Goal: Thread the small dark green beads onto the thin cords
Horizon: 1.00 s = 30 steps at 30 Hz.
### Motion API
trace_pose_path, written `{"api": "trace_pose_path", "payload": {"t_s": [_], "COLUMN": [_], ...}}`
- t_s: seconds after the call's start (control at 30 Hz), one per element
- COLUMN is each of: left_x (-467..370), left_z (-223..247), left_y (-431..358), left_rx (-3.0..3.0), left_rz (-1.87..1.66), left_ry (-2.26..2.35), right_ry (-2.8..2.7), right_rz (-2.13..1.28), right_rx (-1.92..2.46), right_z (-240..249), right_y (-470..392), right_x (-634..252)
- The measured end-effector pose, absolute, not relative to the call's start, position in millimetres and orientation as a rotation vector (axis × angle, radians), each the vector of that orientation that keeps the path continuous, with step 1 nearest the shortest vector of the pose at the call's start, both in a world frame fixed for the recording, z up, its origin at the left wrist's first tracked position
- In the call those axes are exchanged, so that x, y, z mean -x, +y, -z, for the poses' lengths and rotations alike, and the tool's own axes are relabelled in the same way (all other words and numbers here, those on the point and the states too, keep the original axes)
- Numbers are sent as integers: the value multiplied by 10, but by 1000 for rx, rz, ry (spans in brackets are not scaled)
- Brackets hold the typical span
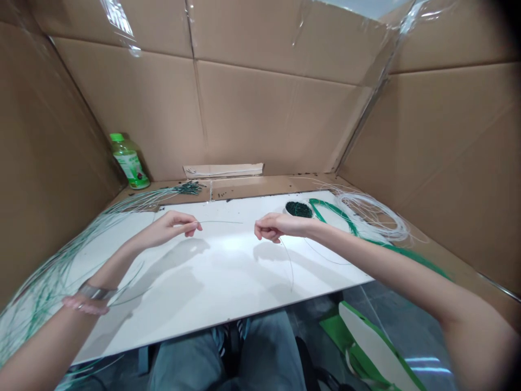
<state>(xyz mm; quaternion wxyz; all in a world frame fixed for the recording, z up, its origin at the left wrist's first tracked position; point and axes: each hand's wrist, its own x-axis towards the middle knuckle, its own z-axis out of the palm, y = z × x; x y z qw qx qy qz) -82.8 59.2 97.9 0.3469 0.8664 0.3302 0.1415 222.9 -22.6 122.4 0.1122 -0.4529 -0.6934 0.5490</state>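
While the left hand (183, 224) clamps a thin grey-green strand (222, 221) above the white flat bench (183, 304), the right hand (271, 226) is closed.

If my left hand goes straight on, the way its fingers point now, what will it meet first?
Probably your right hand; only the thin strand from your left hand shows between them, though depth is unclear.

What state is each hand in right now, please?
Left hand: closed, pinching a fine straight strand.
Right hand: closed, apparently on a fine hanging strand.
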Motion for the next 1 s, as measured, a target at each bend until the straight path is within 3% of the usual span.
{"api": "trace_pose_path", "payload": {"t_s": [0.17, 0.33, 0.57, 1.0], "left_x": [633, 359, 242, 924], "left_z": [-1005, -984, -921, -831], "left_y": [464, 281, 160, 437], "left_rx": [-2212, -2176, -2129, -2171], "left_rz": [-267, -235, -274, -143], "left_ry": [788, 741, 736, 798], "right_ry": [-2220, -2369, -2562, -2426], "right_rz": [-1045, -802, -919, -1335], "right_rx": [1379, 1446, 1439, 1423], "right_z": [-1241, -1220, -1278, -1340], "right_y": [-230, -155, -91, -134], "right_x": [-2000, -1726, -1556, -1895]}}
